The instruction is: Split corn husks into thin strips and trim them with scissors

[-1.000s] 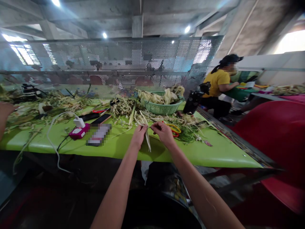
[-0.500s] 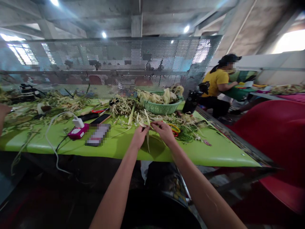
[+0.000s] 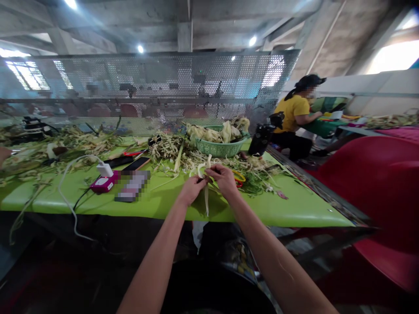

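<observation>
Pinching husk strip (image 3: 207,201) at its top: left hand (image 3: 192,189) and right hand (image 3: 225,179) both closed on it, so it hangs free over the desk (image 3: 294,209) edge. Husk pile (image 3: 170,148) and basket (image 3: 222,149) sit behind, within reach.

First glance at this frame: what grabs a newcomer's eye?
The bright green table, strewn with husk scraps, fills the middle. Near its front edge the left hand and right hand pinch a pale leaf strip hanging between them. A heaped green basket sits behind, a person in yellow far right.
</observation>
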A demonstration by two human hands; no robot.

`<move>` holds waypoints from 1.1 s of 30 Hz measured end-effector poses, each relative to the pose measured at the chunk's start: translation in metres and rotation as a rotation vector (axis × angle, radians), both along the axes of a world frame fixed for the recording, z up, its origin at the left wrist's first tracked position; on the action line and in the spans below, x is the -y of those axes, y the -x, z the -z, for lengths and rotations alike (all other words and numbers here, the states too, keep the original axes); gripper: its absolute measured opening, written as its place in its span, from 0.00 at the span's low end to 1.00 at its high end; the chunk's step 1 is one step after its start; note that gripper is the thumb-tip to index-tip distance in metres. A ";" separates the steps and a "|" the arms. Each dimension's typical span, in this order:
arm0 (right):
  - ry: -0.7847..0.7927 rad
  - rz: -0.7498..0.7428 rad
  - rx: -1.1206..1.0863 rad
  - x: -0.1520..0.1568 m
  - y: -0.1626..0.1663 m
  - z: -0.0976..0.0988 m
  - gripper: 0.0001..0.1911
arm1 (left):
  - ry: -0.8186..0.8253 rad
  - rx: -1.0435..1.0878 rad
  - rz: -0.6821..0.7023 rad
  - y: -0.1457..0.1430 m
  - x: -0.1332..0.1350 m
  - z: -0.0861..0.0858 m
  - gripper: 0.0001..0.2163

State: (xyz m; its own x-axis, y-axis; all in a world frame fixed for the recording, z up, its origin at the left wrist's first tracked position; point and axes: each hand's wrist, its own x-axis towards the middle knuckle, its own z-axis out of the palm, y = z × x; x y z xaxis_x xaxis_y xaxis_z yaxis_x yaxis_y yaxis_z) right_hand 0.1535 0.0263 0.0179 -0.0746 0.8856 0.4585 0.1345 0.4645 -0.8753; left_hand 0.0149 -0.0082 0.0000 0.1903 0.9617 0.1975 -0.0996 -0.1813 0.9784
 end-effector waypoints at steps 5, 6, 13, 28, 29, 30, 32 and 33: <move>-0.047 -0.038 0.045 0.007 0.003 -0.006 0.14 | 0.122 0.234 -0.126 0.000 -0.004 0.004 0.17; -0.060 -0.026 0.053 0.009 0.003 -0.006 0.14 | 0.125 0.263 -0.141 0.001 -0.004 0.003 0.17; -0.357 0.138 0.275 0.021 0.002 -0.013 0.08 | -0.062 -0.051 -0.256 -0.001 -0.002 -0.004 0.10; -0.341 0.134 0.334 0.021 0.011 -0.011 0.06 | -0.205 -0.160 -0.129 -0.008 -0.002 0.000 0.05; -0.329 0.141 0.305 0.021 0.011 -0.012 0.06 | -0.170 -0.122 -0.115 -0.008 -0.002 -0.001 0.05; -0.321 0.157 0.269 0.021 0.011 -0.012 0.06 | -0.127 -0.086 -0.109 -0.007 -0.002 -0.001 0.06; -0.310 0.202 0.188 0.020 0.009 -0.013 0.08 | -0.026 -0.009 -0.134 -0.005 -0.003 -0.001 0.10; -0.307 0.221 0.166 0.019 0.008 -0.013 0.10 | 0.023 0.042 -0.161 -0.004 -0.003 -0.001 0.12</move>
